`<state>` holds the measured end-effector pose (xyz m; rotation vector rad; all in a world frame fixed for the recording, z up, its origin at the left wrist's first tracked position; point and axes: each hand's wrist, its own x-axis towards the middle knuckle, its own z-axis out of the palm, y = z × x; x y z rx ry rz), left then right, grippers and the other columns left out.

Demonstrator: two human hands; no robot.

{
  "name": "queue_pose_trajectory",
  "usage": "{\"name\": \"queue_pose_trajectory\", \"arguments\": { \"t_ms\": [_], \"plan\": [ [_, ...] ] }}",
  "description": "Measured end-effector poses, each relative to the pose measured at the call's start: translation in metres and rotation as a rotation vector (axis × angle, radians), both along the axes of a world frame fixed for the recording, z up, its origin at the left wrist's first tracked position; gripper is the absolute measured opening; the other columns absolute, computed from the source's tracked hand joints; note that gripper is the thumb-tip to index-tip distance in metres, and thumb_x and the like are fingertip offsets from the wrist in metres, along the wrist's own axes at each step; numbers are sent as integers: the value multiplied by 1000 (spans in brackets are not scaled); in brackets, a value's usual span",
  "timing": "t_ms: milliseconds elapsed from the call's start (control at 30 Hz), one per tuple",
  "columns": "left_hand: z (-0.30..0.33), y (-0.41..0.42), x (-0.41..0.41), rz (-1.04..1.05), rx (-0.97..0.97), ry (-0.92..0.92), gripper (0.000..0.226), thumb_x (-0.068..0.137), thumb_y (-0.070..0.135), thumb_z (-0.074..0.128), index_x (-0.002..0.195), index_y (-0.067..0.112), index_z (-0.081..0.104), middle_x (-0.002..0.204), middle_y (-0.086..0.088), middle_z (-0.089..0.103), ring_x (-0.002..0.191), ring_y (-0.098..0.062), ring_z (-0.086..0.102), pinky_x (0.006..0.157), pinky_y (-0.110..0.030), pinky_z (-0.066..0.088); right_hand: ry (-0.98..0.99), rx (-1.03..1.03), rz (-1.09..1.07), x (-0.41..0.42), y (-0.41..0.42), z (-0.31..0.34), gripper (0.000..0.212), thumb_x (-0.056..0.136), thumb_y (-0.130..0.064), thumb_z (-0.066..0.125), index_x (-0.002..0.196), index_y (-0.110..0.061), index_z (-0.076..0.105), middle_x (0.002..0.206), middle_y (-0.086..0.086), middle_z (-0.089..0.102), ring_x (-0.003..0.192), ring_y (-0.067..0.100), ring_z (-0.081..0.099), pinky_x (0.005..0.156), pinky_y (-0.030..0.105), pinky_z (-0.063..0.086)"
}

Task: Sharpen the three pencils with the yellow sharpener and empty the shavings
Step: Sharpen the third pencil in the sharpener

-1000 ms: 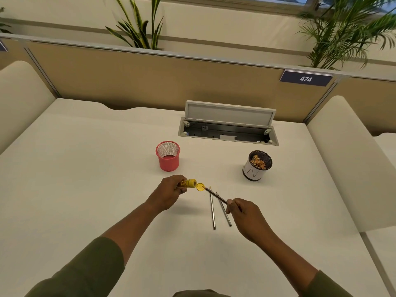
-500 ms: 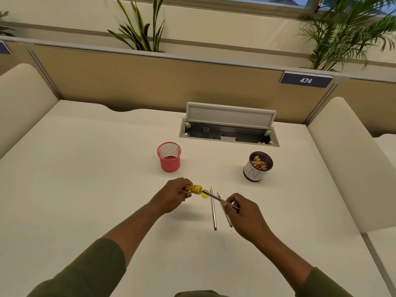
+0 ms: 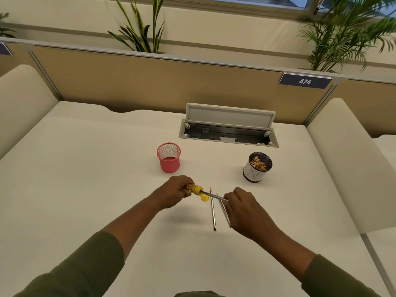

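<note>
Head view, change: a second ago the pencil tip hung just short of the yellow sharpener (image 3: 194,188); now the held pencil (image 3: 214,196) sits inside its mouth.
Left hand (image 3: 174,192): fingers curled round the sharpener body; the open cap hangs at its 5 o'clock.
Right hand (image 3: 243,207): fingers pinch the pencil's rear end, at 3 o'clock from the sharpener.
Other pencils: two pencils (image 3: 213,209) lie on the table (image 3: 85,179) under the held one, tips toward 12 o'clock, seemingly sharp.
Bins: white cup (image 3: 256,168) with shavings at 2 o'clock; red mesh cup (image 3: 169,157) at 11 o'clock.
Meaning: likely the third pencil; twisting comes next, then emptying.
</note>
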<state>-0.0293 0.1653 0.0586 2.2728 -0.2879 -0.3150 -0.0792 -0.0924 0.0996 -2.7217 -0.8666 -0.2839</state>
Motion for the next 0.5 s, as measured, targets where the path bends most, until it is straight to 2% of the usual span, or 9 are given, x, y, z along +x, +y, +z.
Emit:
{"name": "queue_pose_trajectory", "arguments": {
  "t_ms": [67, 167, 233, 300, 400, 500],
  "plan": [
    [4, -1, 3, -6, 8, 8, 16, 86, 2, 62, 98, 13, 63, 86, -1, 58, 80, -19, 50, 73, -32, 42, -94, -71, 61, 6, -2, 1, 28, 99, -25, 40, 89, -11, 62, 75, 3, 48, 61, 22, 41, 55, 35, 39],
    [7, 0, 5, -42, 41, 32, 10, 87, 4, 59, 89, 14, 60, 79, 0, 55, 73, -17, 47, 68, -32, 39, -217, -198, 198, 13, -7, 3, 6, 92, -13, 55, 91, -9, 59, 76, 4, 45, 63, 22, 36, 56, 34, 32],
    [9, 2, 5, -71, 68, 47, 12, 88, 5, 57, 82, 16, 56, 72, 2, 52, 67, -15, 43, 63, -31, 36, -260, -276, 278, 15, -10, 5, 17, 85, -7, 57, 102, -7, 57, 82, 5, 46, 67, 22, 38, 58, 34, 32],
    [11, 5, 4, -96, 97, 53, 16, 88, 7, 56, 77, 18, 52, 68, 4, 50, 62, -13, 40, 60, -30, 33, -289, -320, 340, 19, -13, 7, 24, 85, -5, 50, 109, -7, 55, 88, 5, 46, 70, 22, 39, 60, 34, 34],
    [16, 6, 4, -132, 146, 41, 20, 88, 7, 55, 75, 22, 49, 67, 6, 49, 62, -12, 41, 59, -29, 33, -313, -350, 402, 21, -14, 11, 22, 94, -6, 39, 110, -7, 53, 90, 5, 42, 72, 22, 38, 61, 33, 33],
    [19, 2, 4, -177, 230, -1, 18, 90, 9, 53, 78, 22, 48, 74, 3, 52, 69, -17, 45, 62, -31, 35, -311, -351, 439, 23, -13, 11, 12, 95, -9, 48, 105, -7, 54, 86, 5, 44, 70, 21, 38, 61, 33, 31]
  ]
}}
